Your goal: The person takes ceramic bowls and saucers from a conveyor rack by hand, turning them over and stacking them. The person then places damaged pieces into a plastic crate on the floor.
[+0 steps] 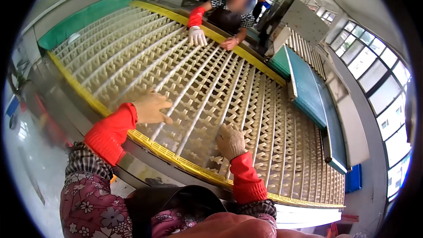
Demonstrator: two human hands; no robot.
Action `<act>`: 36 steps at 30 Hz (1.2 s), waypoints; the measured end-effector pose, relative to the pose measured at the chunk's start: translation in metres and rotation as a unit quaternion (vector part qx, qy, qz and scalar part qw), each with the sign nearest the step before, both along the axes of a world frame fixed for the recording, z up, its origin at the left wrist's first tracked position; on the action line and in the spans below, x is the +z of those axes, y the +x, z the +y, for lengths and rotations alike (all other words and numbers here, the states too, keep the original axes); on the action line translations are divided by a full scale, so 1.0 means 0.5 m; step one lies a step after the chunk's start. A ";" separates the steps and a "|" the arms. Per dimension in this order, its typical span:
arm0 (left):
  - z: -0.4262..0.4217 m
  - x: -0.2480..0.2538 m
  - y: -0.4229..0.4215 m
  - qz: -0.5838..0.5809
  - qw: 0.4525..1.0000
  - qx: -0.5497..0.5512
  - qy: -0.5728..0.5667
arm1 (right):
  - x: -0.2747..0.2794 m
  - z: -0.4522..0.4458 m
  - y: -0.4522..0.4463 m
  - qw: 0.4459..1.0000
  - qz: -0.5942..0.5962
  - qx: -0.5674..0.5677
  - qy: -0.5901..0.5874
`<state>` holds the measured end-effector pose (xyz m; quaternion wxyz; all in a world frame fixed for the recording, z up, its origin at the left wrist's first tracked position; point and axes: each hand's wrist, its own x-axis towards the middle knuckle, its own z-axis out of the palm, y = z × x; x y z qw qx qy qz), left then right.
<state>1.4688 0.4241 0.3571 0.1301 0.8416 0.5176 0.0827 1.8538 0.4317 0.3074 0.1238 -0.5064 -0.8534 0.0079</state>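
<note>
My left hand (152, 107), in a beige knit glove with a red cuff, is stretched over a wide conveyor bed (194, 86). Its fingers are apart and nothing shows in them. Farther right, my right hand (231, 142) in a matching glove is curled up at the conveyor surface. Its fingertips are hidden, so what it holds, if anything, cannot be made out. Long white rods (211, 83) run across the bed between rows of small pale yellow pegs. A yellow edge strip (176, 161) borders the near side.
Across the conveyor a co-worker (227, 11) reaches in with one gloved hand (197, 36) and one other hand (229, 43). A green sheet (94, 17) lines the far left end. A teal belt (315, 92) slopes at the right, near a blue bin (353, 178).
</note>
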 end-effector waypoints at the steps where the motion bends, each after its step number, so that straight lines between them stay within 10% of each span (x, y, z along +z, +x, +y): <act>1: -0.003 -0.002 0.005 -0.012 1.000 -0.018 -0.019 | -0.006 -0.005 -0.015 0.998 -0.026 -0.026 0.043; 9: 0.003 -0.052 0.000 0.072 0.994 -0.082 0.029 | 0.071 -0.047 -0.102 0.973 0.083 0.177 -0.125; 18: 0.001 0.010 -0.026 -0.037 0.993 0.096 -0.057 | 0.090 -0.011 -0.034 1.000 0.014 0.020 0.000; 23: 0.014 -0.048 -0.057 -0.001 0.977 0.191 0.096 | 0.069 0.017 0.048 0.995 0.044 -0.087 0.030; 26: 0.008 0.009 -0.038 0.018 0.981 0.167 -0.098 | 0.054 0.030 0.080 0.993 0.042 -0.102 0.051; 36: 0.017 0.000 -0.015 -0.013 0.995 0.081 -0.057 | 0.042 0.027 0.041 0.995 0.060 -0.082 0.014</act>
